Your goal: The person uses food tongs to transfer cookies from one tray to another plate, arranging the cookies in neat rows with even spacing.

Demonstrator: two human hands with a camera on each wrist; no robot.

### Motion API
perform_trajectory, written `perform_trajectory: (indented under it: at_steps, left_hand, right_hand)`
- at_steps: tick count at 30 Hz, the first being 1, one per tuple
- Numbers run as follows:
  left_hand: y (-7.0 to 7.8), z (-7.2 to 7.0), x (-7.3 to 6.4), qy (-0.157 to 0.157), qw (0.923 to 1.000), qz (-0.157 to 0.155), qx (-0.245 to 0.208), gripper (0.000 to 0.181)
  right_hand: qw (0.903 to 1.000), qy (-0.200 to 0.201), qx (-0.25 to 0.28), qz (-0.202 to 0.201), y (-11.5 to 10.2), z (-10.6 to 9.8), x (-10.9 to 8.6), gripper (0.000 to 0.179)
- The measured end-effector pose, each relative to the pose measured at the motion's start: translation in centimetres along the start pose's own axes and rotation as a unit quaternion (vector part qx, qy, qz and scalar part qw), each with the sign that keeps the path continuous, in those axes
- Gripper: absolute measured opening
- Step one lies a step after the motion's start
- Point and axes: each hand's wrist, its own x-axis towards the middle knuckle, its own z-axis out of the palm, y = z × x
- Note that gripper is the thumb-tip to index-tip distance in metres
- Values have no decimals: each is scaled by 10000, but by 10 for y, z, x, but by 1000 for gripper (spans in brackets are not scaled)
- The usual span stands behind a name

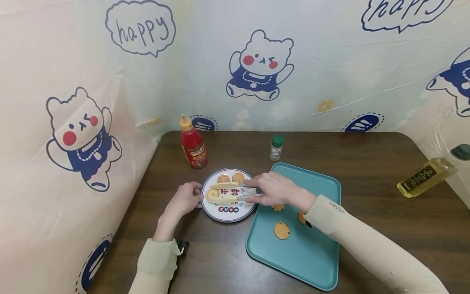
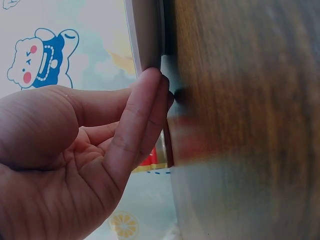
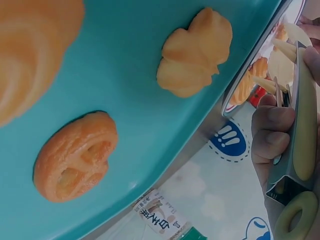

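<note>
At the left rim of a white plate (image 1: 229, 214), my left hand (image 1: 185, 198) pinches the edge, thumb above and fingers below, as the left wrist view (image 2: 110, 125) shows. My right hand (image 1: 273, 188) grips metal tongs (image 1: 224, 201) with cream tips, held low over the plate. A pale cookie (image 1: 213, 193) sits between the tips near the plate's left side; I cannot tell whether they squeeze it. Two swirled cookies (image 1: 238, 177) lie at the plate's far side. In the right wrist view the tongs (image 3: 306, 120) have a green handle, with fingers wrapped round it.
A teal tray (image 1: 312, 261) under my right forearm holds a round cookie (image 1: 281, 230), a pretzel-shaped cookie (image 3: 75, 157) and a flower-shaped cookie (image 3: 196, 52). Behind stand a red sauce bottle (image 1: 194, 149) and a green-capped shaker (image 1: 276, 149). An oil bottle (image 1: 426, 177) is at far right.
</note>
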Motion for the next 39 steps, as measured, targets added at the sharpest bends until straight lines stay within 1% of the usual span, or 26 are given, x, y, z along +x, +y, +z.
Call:
perform_trajectory:
  at_steps: [4, 15, 24, 31, 35, 39]
  left_hand:
    - [2, 0, -1, 14, 10000, 9, 18, 42]
    - [0, 1, -1, 9, 10000, 4, 14, 42]
    - [0, 1, -2, -4, 10000, 10, -15, 42]
    - [-1, 0, 0, 10, 10000, 39, -44, 42]
    - [-2, 1, 0, 6, 10000, 45, -40, 42]
    - [-2, 1, 1, -3, 10000, 33, -34, 43]
  right_hand:
    - [10000, -11, -37, 34, 0, 1, 0, 60]
    - [10000, 52, -61, 31, 1, 4, 0, 61]
    - [9998, 157, 50, 99, 1, -2, -4, 61]
    - [9992, 291, 26, 271, 8, -15, -17, 62]
    - [9986, 446, 24, 269, 14, -24, -32, 65]
    - [9977, 570, 183, 330, 24, -31, -50, 66]
